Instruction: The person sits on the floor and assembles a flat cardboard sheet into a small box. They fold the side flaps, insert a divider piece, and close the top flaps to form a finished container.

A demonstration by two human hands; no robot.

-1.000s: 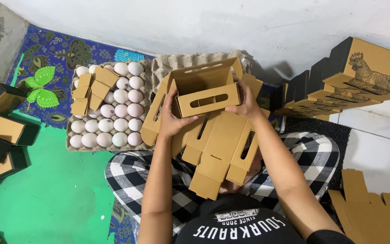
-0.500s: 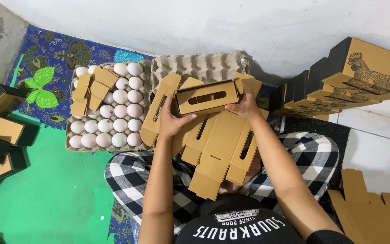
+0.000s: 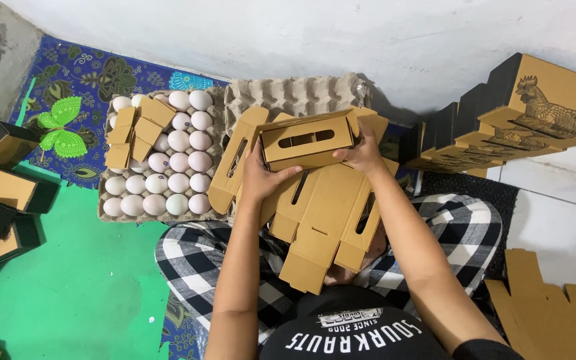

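The person sits on the floor with both arms extended forward over the lap, and both hands work on a half-folded brown cardboard carton (image 3: 307, 139) with a slotted handle opening in its upper panel. The left hand (image 3: 261, 179) presses against the carton's left end, thumb along the lower edge, grip closed on the cardboard; the right hand (image 3: 363, 152) clasps the right end, fingers wrapped over the top corner — grip likewise closed on the carton. The carton is held level, just above a flat unfolded carton blank (image 3: 325, 223) that lies across the checked cloth (image 3: 191, 260) on the person's lap. Another flat blank (image 3: 231, 170) leans at the carton's left side, touching the egg tray (image 3: 105, 212). That tray holds white eggs (image 3: 180, 163) in rows, and a few small folded cardboard inserts (image 3: 138, 130) lie on top of the eggs at the tray's left part. An empty grey pulp tray (image 3: 295, 95) lies behind the carton, against the wall. To the right, a row of finished cartons (image 3: 541, 110) (black sides, a hen drawing on the brown face) stands near the wall. More flat blanks (image 3: 555, 313) lie at the lower right — well apart from the hands. At the far left, open black-sided boxes (image 3: 8, 193) rest on the green floor mat (image 3: 68, 293).
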